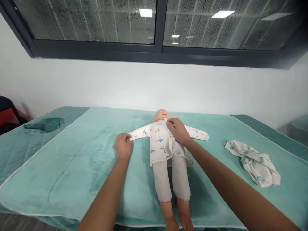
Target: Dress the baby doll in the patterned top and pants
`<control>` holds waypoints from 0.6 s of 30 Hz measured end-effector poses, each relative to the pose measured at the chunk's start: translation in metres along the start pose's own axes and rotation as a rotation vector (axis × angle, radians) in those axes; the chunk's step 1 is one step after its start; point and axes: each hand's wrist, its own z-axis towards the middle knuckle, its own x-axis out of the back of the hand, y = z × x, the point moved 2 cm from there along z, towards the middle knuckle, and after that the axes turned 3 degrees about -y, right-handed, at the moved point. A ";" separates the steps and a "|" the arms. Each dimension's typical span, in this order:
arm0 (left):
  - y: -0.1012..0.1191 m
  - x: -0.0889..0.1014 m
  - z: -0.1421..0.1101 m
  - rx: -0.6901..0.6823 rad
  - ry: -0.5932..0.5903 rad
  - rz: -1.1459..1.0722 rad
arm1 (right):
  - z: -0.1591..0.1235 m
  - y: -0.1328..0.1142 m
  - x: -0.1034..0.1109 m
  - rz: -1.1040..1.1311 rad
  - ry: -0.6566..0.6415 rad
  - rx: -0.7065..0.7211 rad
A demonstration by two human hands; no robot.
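Observation:
A baby doll (161, 114) lies on its back with its head toward the wall and its arms spread. It wears a white printed jacket (157, 144) over white leggings (162, 181), and its feet are bare. My left hand (123, 145) grips the cuff of the sleeve that stretches to the left. At the neckline, the fingers of my right hand (178, 130) pinch the jacket's front edge near the collar. Below that hand the jacket front hangs partly open. The doll's hand inside the left-side cuff is hidden.
A crumpled white printed garment (260, 165) lies to the right on the green blanket (84, 154). A folded green cloth (44, 124) sits at the far left, near a red and black object (9, 114). Behind the bed rises a white wall (108, 83) under a dark-framed window (158, 51).

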 end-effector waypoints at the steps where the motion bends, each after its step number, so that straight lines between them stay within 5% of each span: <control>1: 0.000 0.000 0.000 -0.009 0.006 0.006 | -0.016 0.004 -0.001 0.055 0.009 -0.005; 9: 0.006 0.002 -0.002 -0.077 0.034 0.031 | -0.131 0.041 -0.001 0.387 -0.177 -0.125; 14: 0.011 0.009 -0.003 -0.128 0.035 0.070 | -0.143 0.057 0.012 0.369 -0.170 -0.145; 18: 0.024 0.009 -0.013 -0.282 -0.032 0.063 | -0.123 0.077 0.019 0.299 0.030 -0.357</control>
